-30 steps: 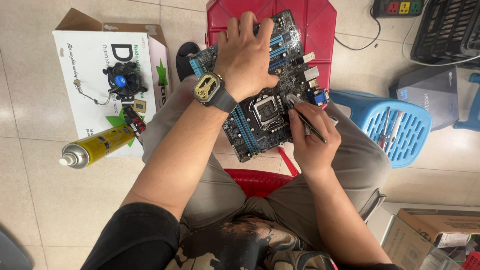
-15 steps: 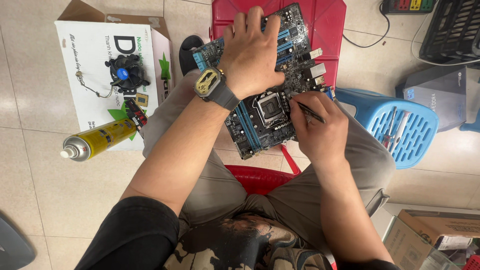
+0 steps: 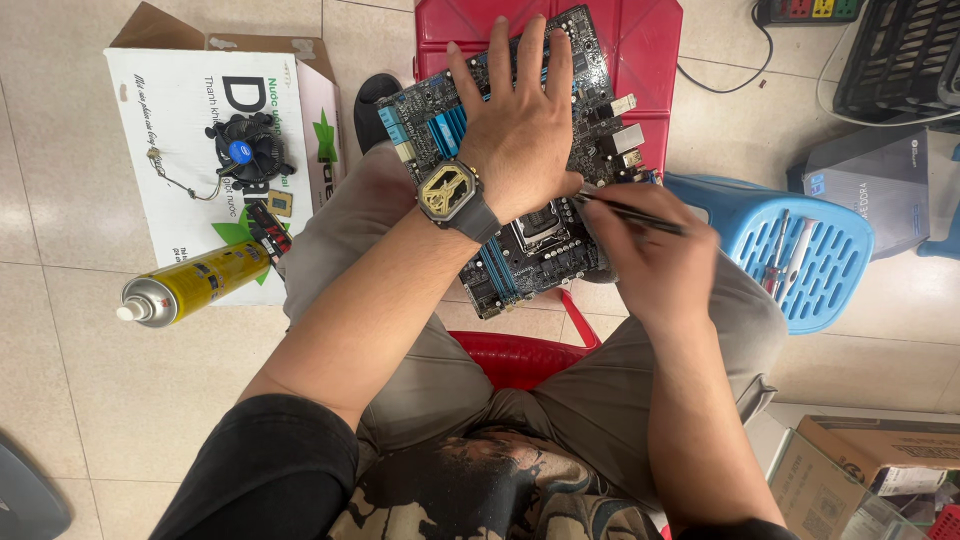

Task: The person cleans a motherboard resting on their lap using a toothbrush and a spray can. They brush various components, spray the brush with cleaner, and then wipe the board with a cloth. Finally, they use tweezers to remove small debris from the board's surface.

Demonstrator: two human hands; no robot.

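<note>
The left hand (image 3: 525, 130) lies flat and open on the motherboard (image 3: 520, 160), fingers spread, pressing it down. The right hand (image 3: 650, 250) is closed around a thin dark tool (image 3: 630, 212), its tip at the socket near the board's middle. The board rests on the person's knees, its far edge over a red stool (image 3: 640, 60). A yellow spray can (image 3: 190, 285) and a cooler fan (image 3: 248, 150) lie on a white box (image 3: 180, 110), near its front edge.
</note>
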